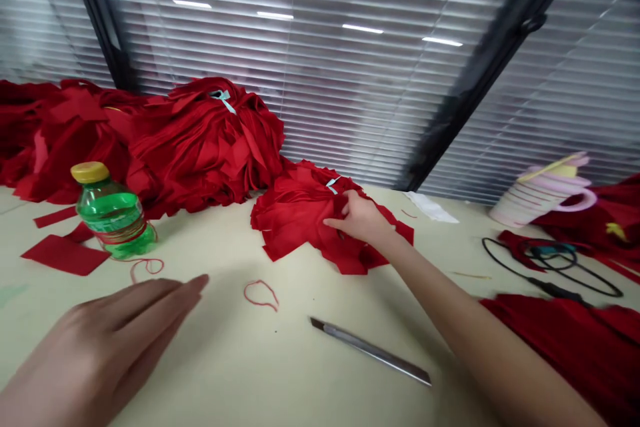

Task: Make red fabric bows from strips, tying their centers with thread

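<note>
My left hand point(115, 340) hovers over the near left of the table, its fingers stretched out with nothing in them. Farther forward, my right hand point(364, 217) is on a small bundle of red fabric pieces point(300, 207), thumb and bent fingers closing on the cloth near its pale blue tie point(332, 185). The fingertips are partly lost against the fabric. Between my hands lie a loop of red thread point(261, 295) and a slim metal craft knife point(373, 350) with a dark tip.
Larger red fabric bundles point(210, 140) line the blinds at the left. A green bottle point(113, 213) with thread around it stands beside loose red pieces point(65, 255). To the right are a tilted striped mug point(540, 197), a black cable point(550, 280) and more red fabric point(575, 347).
</note>
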`<control>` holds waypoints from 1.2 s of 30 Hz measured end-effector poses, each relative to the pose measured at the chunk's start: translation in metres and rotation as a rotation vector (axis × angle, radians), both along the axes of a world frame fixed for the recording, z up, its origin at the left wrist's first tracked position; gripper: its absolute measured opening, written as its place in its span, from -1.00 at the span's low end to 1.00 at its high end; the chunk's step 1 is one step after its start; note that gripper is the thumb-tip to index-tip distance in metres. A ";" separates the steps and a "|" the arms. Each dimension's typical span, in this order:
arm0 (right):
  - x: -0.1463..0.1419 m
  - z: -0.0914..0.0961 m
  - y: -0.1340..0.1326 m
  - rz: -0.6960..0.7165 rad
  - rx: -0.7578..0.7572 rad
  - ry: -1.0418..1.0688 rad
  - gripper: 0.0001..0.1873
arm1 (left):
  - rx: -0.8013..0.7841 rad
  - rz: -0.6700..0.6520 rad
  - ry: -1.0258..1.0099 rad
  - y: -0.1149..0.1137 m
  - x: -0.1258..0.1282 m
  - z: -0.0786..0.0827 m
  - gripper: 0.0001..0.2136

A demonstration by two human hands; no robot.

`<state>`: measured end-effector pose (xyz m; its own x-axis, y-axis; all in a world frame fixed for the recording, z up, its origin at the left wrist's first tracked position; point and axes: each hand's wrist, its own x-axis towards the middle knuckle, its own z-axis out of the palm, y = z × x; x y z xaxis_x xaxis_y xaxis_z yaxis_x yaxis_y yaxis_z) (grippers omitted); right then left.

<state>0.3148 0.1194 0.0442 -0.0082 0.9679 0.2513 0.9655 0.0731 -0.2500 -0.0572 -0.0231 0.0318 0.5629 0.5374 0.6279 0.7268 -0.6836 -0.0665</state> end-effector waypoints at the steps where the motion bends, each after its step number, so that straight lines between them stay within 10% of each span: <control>1: 0.000 -0.001 0.003 0.001 -0.029 0.009 -0.66 | 0.065 0.002 -0.029 0.001 0.015 0.009 -0.75; 19: 0.033 -0.005 0.012 0.320 0.220 0.221 -0.85 | -0.335 -0.048 0.013 0.175 0.202 0.058 -0.79; 26: 0.073 0.005 0.019 0.190 0.134 0.244 -0.81 | -0.480 -0.164 -0.042 0.220 0.189 0.053 -0.78; 36: 0.056 -0.022 0.021 0.167 0.234 0.054 -0.79 | -0.482 -0.211 -0.088 0.218 0.166 0.055 -0.78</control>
